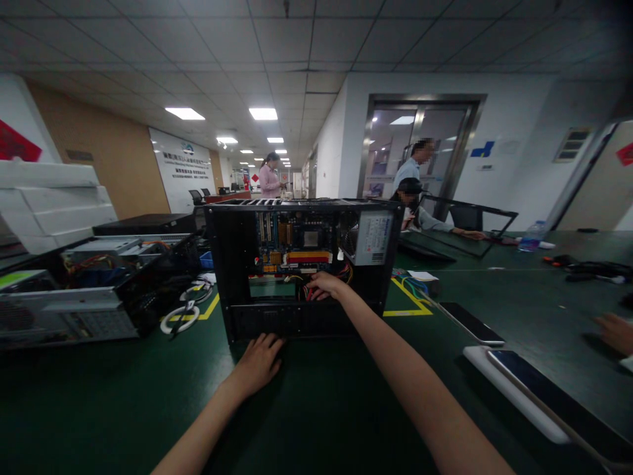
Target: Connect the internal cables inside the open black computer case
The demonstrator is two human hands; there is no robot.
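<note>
A black computer case [262,321] stands upright on the green table with its open side toward me. Inside are a motherboard [277,239] with red and yellow memory slots, and a silver power supply [374,236] in the upper right corner. Reaching into the lower middle of the case, my right hand [326,285] has its fingers closed around thin red and black cables [310,290]; the fingertips are partly hidden. My left hand [257,359] lies on the table with its fingers stretched out, against the bottom front edge of the case, holding nothing.
At left sit other opened computer cases [89,316] and white boxes [54,204], with coiled white cables [182,316] nearby. To the right are phones [472,323], a white power bank [514,392] and a water bottle [533,236]. A co-worker's hand [616,333] shows at the right edge.
</note>
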